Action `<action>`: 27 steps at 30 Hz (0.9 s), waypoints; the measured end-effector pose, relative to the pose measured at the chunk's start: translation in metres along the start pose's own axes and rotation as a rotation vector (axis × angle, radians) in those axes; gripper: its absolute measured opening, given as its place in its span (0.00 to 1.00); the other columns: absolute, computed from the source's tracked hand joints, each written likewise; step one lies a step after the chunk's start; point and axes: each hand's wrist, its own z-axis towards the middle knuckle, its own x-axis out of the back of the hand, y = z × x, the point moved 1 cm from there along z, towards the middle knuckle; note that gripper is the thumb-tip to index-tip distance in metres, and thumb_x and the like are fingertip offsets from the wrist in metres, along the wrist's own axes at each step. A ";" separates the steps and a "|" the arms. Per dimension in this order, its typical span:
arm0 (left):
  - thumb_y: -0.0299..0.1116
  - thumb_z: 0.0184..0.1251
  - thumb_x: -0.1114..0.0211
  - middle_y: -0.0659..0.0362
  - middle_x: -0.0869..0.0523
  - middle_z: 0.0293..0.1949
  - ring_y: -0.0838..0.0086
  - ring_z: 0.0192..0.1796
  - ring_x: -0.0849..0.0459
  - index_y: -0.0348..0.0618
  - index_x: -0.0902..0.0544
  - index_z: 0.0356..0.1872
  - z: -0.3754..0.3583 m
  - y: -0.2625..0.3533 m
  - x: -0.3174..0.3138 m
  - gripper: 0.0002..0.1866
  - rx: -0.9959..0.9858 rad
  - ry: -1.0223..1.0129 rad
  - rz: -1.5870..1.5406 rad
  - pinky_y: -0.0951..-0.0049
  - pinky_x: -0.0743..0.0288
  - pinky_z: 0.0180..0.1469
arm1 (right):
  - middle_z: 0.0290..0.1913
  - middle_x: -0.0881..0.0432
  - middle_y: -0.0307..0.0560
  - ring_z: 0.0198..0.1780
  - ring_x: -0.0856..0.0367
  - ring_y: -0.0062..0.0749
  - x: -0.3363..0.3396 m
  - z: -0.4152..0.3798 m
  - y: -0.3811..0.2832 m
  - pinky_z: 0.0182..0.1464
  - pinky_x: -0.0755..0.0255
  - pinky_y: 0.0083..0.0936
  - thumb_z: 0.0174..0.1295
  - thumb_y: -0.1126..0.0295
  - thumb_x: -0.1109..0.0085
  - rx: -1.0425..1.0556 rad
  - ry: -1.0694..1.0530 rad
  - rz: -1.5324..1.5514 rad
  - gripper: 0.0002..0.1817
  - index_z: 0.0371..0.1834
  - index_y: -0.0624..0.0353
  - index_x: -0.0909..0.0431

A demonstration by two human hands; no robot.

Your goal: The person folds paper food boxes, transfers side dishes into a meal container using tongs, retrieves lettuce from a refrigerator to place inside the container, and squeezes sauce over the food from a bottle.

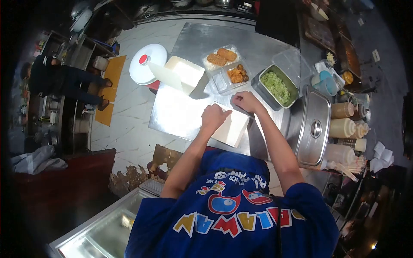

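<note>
Two white card boxes on the bench, smooth, squarish. Near box sits in front of the person, near edge slanting down-right; long axis unclear. Left hand touches its left side, fingers bent. Right hand curled at its far right corner; can't tell grip on either. Far box open, one flap pointing left. One clear plastic tray beyond.

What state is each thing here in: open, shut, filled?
Far box: open, flap raised.
Near box: under the hands; open or shut unclear.
Food tray: partly filled.
Deep pan: uncovered, holding shredded greens.
Long pan: lid on.
Round tub: lid on.
Left hand: at near box.
Right hand: fingers curled.
</note>
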 end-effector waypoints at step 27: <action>0.32 0.72 0.34 0.60 0.20 0.37 0.81 0.31 0.26 0.40 0.16 0.57 -0.039 -0.094 -0.008 0.16 -0.111 0.066 -0.888 0.77 0.30 0.34 | 0.40 0.19 0.47 0.40 0.20 0.29 -0.111 -0.155 -0.008 0.43 0.27 0.25 0.71 0.64 0.39 -0.446 0.704 0.519 0.18 0.56 0.67 0.18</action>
